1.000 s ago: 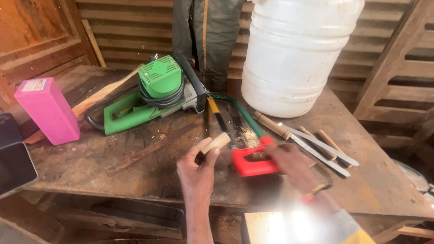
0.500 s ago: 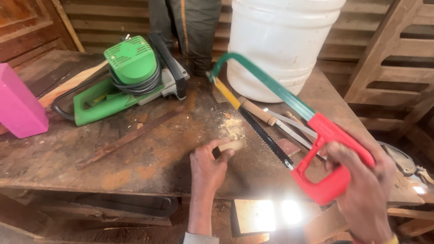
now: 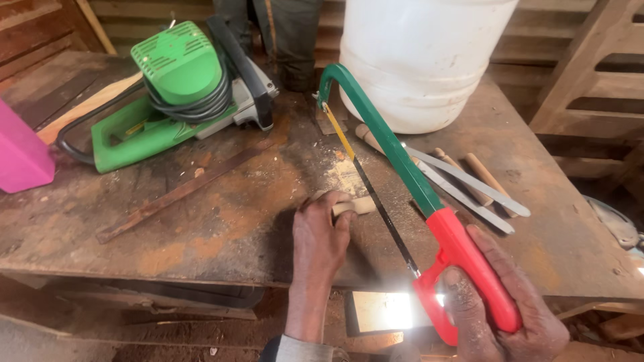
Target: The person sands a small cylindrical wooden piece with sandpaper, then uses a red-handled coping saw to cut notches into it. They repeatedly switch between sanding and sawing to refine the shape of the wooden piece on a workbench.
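Worn wooden surface (image 3: 201,228) carries it all. Green-framed hacksaw with red handle (image 3: 402,174): light, stiff; right hand (image 3: 500,302) clenched round handle. Short pale wooden dowel (image 3: 355,205): light, rolls; left hand (image 3: 320,231) pins it flat, blade just beside.

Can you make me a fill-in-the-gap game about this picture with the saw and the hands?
1. The right hand grips the ____ plastic handle of the green-framed hacksaw.
2. The left hand presses a short round piece of pale ____ down on the worn wooden workbench.
3. The green electric power saw lies to the ____ of the big white plastic barrel in the head view.

Missing words: red; wood; left
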